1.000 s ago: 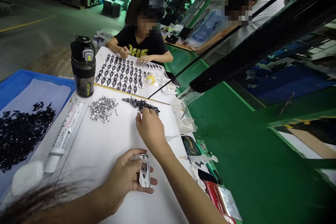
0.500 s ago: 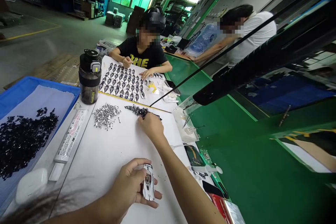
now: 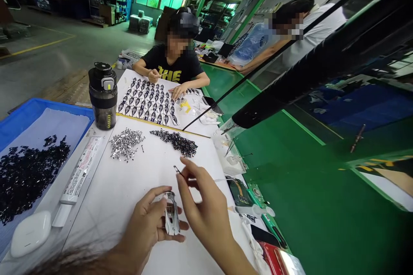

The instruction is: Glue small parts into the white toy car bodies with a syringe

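A white toy car body (image 3: 172, 215) with an open cabin lies in my left hand (image 3: 146, 219), the thumb on its near side and the fingers beneath. Just to its right and slightly higher, my right hand (image 3: 204, 200) pinches a small black plastic part (image 3: 177, 169) between thumb and forefinger. The part and the car body are apart. Beyond my right hand is a heap of similar small black parts (image 3: 180, 142). Left of that heap sits a pile of shiny silver pieces (image 3: 126, 144) on the white table (image 3: 129, 184).
On the left stand a blue tray (image 3: 26, 105) of black parts, a white tube (image 3: 79, 176), a white case (image 3: 30, 234) and a dark bottle (image 3: 103, 99). Across the table, a co-worker (image 3: 176, 64) sits behind rows of small painted pieces (image 3: 146, 101). A black pole (image 3: 284, 81) slants in from the right.
My right hand has come back from the black heap toward my left hand, now carrying one small black part. My left hand still holds the car body.
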`<state>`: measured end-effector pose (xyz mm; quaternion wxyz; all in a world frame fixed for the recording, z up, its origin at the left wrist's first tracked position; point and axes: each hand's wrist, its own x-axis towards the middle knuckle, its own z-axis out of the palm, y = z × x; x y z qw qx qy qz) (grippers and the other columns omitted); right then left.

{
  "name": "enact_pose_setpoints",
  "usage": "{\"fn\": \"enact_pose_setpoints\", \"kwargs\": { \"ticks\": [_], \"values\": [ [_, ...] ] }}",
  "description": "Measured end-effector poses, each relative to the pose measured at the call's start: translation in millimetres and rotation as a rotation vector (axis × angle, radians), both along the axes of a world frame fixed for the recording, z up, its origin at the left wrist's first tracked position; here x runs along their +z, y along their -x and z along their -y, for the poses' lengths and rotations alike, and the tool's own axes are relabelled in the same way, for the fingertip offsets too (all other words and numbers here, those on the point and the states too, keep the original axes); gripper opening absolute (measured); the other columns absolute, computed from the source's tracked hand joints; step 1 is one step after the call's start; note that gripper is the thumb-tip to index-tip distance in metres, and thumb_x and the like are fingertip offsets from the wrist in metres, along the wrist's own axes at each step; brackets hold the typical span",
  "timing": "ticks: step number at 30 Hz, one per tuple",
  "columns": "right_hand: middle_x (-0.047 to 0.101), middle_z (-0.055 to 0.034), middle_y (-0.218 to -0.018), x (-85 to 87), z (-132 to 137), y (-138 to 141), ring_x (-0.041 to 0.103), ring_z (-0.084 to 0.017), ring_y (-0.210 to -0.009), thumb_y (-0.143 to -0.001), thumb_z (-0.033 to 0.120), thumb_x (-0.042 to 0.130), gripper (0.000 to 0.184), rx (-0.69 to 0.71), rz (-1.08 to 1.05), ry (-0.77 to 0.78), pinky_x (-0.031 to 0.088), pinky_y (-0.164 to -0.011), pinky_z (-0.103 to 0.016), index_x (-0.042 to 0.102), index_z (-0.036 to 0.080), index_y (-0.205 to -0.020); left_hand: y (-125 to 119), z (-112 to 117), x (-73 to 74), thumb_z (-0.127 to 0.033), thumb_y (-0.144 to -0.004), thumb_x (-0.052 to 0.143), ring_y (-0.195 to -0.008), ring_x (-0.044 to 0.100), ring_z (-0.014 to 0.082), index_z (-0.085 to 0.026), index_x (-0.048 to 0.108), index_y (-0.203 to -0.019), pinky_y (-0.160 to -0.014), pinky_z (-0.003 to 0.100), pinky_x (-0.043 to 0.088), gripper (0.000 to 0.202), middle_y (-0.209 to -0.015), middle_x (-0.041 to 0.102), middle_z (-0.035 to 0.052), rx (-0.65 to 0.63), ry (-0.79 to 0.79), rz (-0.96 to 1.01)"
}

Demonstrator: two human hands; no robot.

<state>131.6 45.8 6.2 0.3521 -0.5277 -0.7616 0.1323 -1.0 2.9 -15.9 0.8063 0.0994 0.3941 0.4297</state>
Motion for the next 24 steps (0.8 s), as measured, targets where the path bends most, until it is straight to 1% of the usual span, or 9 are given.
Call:
{"fn": "enact_pose_setpoints", "kwargs": {
  "ticks": [2,3,5,7,9,11,15,19,24],
  "values": [
    [0.06,-0.0065,-0.101,-12.6,16.8,-11.2,0.062,-0.016,-0.087,-0.094,0.008,0.051,0.035,0.083,-0.087,-0.199,0.055,-0.074,-0.029,0.055,0.021,-0.126,1.9,-1.3,2.4,-0.029,-0.088,0.067,-0.08,0.074,0.025,-0.017,0.053,-0.135,-0.078,0.044,0.059,0.05,-0.091,0.073,0.0095,0.075,0.003,0.039],
    [0.06,-0.0067,-0.101,-19.1,22.8,-15.5,0.062,-0.016,-0.088,-0.092,0.004,0.052,0.036,0.103,-0.105,-0.24,0.055,-0.074,-0.029,0.056,0.021,-0.123,2.6,-1.9,3.6,-0.026,-0.089,0.066,-0.083,0.075,0.0248,-0.019,0.052,-0.138,-0.081,0.044,0.058,0.051,-0.095,0.074,0.0096,0.104,0.012,0.065],
    [0.058,-0.0071,-0.099,-29.3,31.3,-21.3,0.062,-0.017,-0.089,-0.09,0.0,0.052,0.04,0.098,-0.129,-0.26,0.056,-0.074,-0.029,0.054,0.019,-0.125,3.6,-3.3,5.8,-0.021,-0.09,0.063,-0.088,0.075,0.0256,-0.022,0.047,-0.143,-0.083,0.043,0.058,0.055,-0.098,0.075,0.01,0.143,0.048,0.1],
    [0.057,-0.009,-0.101,-34.4,36.3,-23.6,0.061,-0.018,-0.09,-0.091,0.001,0.051,0.047,0.064,-0.109,-0.226,0.057,-0.074,-0.031,0.049,0.017,-0.135,3.6,-4.7,7.1,-0.018,-0.09,0.062,-0.087,0.076,0.0273,-0.022,0.045,-0.146,-0.082,0.043,0.058,0.058,-0.097,0.076,0.0109,0.16,0.089,0.097],
    [0.054,-0.0099,-0.102,-35.1,39.3,-23.7,0.061,-0.018,-0.09,-0.092,0.002,0.047,0.047,0.032,-0.096,-0.198,0.057,-0.073,-0.031,0.049,0.017,-0.137,3.1,-5.9,7.5,-0.017,-0.09,0.061,-0.086,0.076,0.0291,-0.019,0.045,-0.145,-0.081,0.044,0.058,0.058,-0.097,0.076,0.0124,0.157,0.111,0.071],
    [0.054,-0.0093,-0.101,-34.3,41.1,-22.8,0.061,-0.018,-0.089,-0.093,0.003,0.044,0.04,0.018,-0.14,-0.17,0.058,-0.072,-0.032,0.053,0.019,-0.129,2.3,-6.4,7.0,-0.017,-0.09,0.061,-0.086,0.076,0.0292,-0.017,0.048,-0.143,-0.081,0.043,0.058,0.055,-0.097,0.076,0.0132,0.13,0.109,0.048],
    [0.061,-0.0068,-0.098,-33.8,43.9,-20.5,0.063,-0.017,-0.087,-0.092,0.004,0.05,0.031,0.056,-0.277,-0.119,0.059,-0.072,-0.03,0.053,0.022,-0.117,1.4,-6.5,7.2,-0.018,-0.091,0.06,-0.076,0.073,0.0232,-0.014,0.056,-0.134,-0.077,0.04,0.058,0.044,-0.092,0.075,0.0119,0.068,0.097,-0.02],
    [0.062,-0.0073,-0.098,-32.7,47.3,-18.4,0.064,-0.016,-0.091,-0.089,0.001,0.057,0.03,0.102,-0.244,-0.17,0.058,-0.074,-0.028,0.059,0.02,-0.112,1.2,-7.1,10.5,-0.018,-0.092,0.059,-0.074,0.071,0.0199,-0.017,0.057,-0.134,-0.075,0.036,0.058,0.043,-0.094,0.075,0.0107,0.085,0.088,-0.056],
    [0.064,-0.0065,-0.091,-30.1,47.1,-14.4,0.064,-0.016,-0.082,-0.087,-0.001,0.059,0.029,0.119,-0.236,-0.237,0.056,-0.068,-0.026,0.061,0.018,-0.109,1.0,-7.9,12.1,-0.017,-0.091,0.057,-0.079,0.072,0.0217,-0.015,0.054,-0.138,-0.075,0.034,0.056,0.047,-0.094,0.076,0.0127,0.107,0.074,-0.057]
  ]
}}
